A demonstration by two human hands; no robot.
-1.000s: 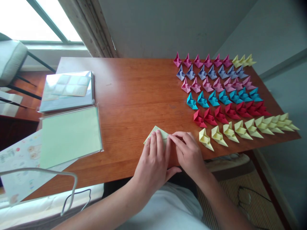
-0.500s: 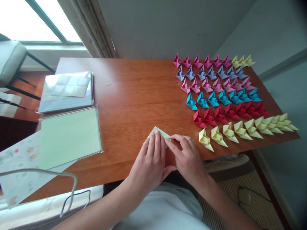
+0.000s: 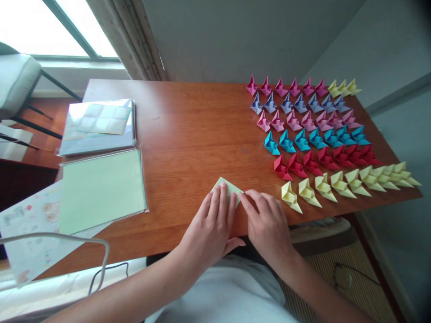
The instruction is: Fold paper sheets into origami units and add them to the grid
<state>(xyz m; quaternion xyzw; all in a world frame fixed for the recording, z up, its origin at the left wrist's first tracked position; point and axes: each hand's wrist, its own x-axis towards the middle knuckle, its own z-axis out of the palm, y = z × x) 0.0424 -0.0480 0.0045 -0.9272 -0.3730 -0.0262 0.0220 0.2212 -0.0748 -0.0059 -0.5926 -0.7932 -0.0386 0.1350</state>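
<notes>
A small pale yellow-green piece of folded origami paper (image 3: 218, 183) lies on the table near its front edge, one corner pointing away from me. My left hand (image 3: 211, 224) presses flat on it, fingers stretched out and thumb off to the side, hiding much of the paper. At the paper's right corner, my right hand (image 3: 269, 224) has its fingers curled, with thumb and forefinger closed at the tip of the corner. Just right of that hand begins a row of pale yellow folded paper boats (image 3: 291, 197).
More paper boats stand in rows behind: red (image 3: 296, 166), blue (image 3: 287, 141), pink (image 3: 278, 121), purple (image 3: 287, 104) and magenta (image 3: 280, 88). On the left lie a pack of light green paper (image 3: 101, 193), another pack (image 3: 97, 141) and a printed sheet (image 3: 30, 224). A grey cable or tube (image 3: 67, 237) crosses lower left.
The right hand has shifted slightly right and down from the left fingers, baring more of the paper's right side. The left hand stays flat on the paper. The whole view has shifted slightly.
</notes>
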